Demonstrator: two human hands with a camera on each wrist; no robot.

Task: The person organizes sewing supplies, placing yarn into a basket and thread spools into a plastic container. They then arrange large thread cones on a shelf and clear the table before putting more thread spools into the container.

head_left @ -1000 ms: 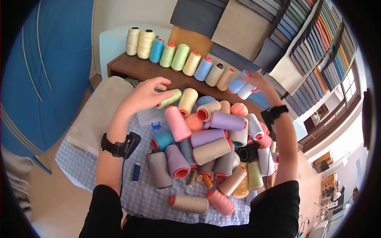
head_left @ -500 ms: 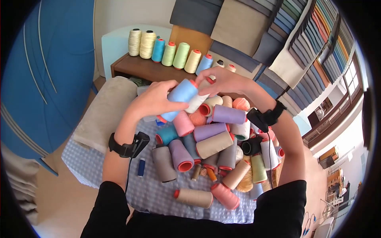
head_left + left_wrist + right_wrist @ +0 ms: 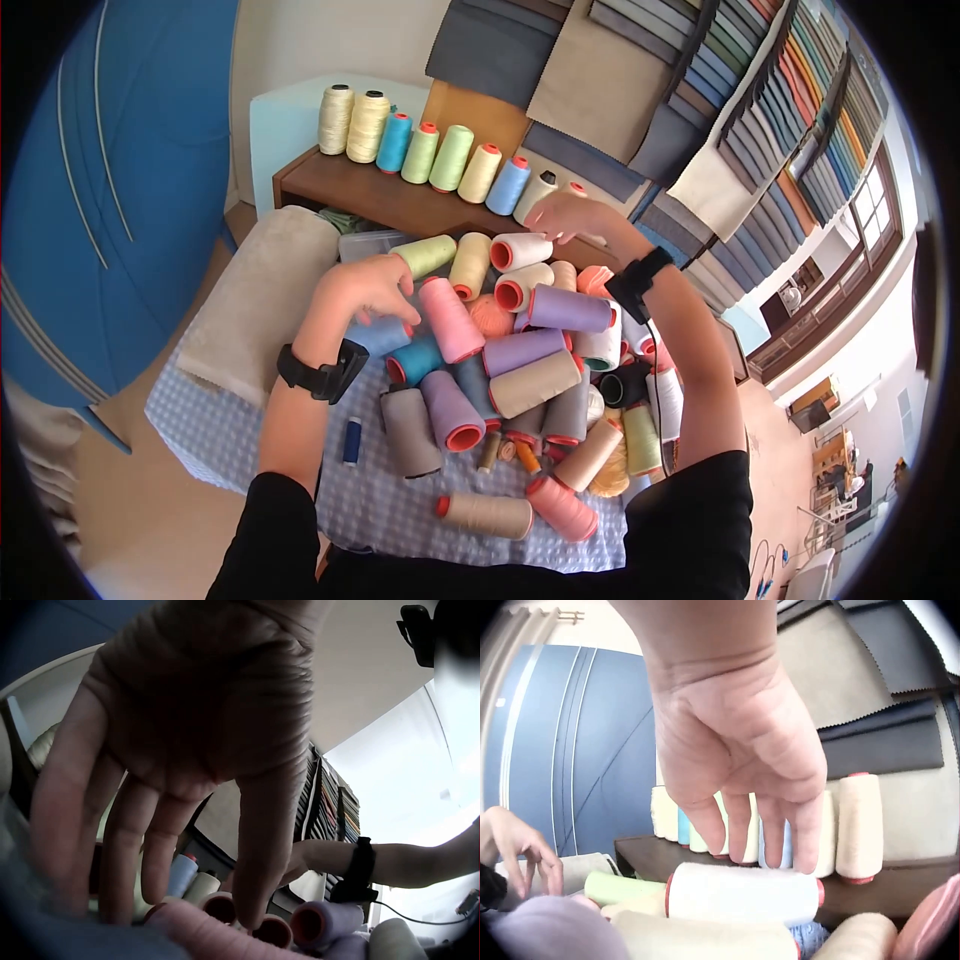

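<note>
My left hand [image 3: 365, 290] is over the left side of the thread pile, fingers spread and nothing gripped. Right below its fingertips lies a light blue thread cone [image 3: 380, 336], partly hidden by the hand. A pink cone [image 3: 450, 320] lies just right of the thumb. My right hand [image 3: 578, 220] hangs at the back of the pile, its fingers [image 3: 739, 829] pointing down, with no cone in its grasp. Below those fingers a white cone [image 3: 742, 894] with red ends lies on its side, on top of the pile beside a pale yellow cone [image 3: 470, 266].
Several cones stand in a row on a brown wooden shelf [image 3: 400, 210] behind. A folded beige cloth [image 3: 260, 300] lies left. Purple, grey and tan cones heap on the checked tablecloth [image 3: 370, 510]; a small navy spool [image 3: 352, 441] stands apart. Fabric swatches [image 3: 600, 80] hang at the back.
The light blue and white cones came off the shelf's right end in my hands. Blue was laid at the pile's left, white at its back. Both hands have let go; the right moved back rightward.
</note>
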